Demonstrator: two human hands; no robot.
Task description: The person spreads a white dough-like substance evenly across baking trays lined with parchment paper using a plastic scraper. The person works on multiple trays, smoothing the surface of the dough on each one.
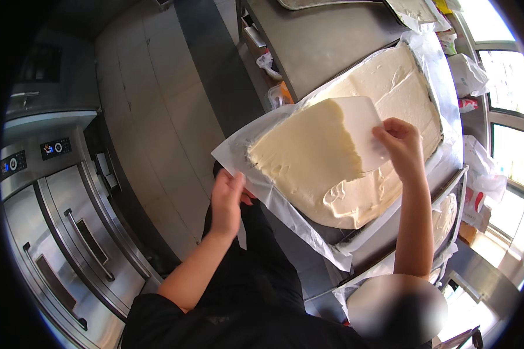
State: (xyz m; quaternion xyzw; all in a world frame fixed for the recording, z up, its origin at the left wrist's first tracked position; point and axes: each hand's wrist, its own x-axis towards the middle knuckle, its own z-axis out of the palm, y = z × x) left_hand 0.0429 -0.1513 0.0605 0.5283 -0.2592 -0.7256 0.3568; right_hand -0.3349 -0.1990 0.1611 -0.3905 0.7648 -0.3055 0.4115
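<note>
In front of me lies a baking tray lined with white parchment paper [288, 213], filled with a pale cream-coloured batter [401, 83]. My right hand [399, 141] pinches the edge of a white plastic dough scraper [361, 126] over the tray. Batter coats the scraper's far side from my fingers, and a ridged, raised patch of batter lies just below it. My left hand [231, 196] is at the near left corner of the tray, with the paper's edge at its fingertips; whether it grips the paper or the tray beneath is hidden.
The tray rests on a stainless steel table [327, 39]. More batter-filled trays are at the lower right [444, 222] and the far end [412, 13]. Plastic bags [467, 74] stand along the windows. Steel oven doors [91, 235] are on the left, across a tiled floor [157, 109].
</note>
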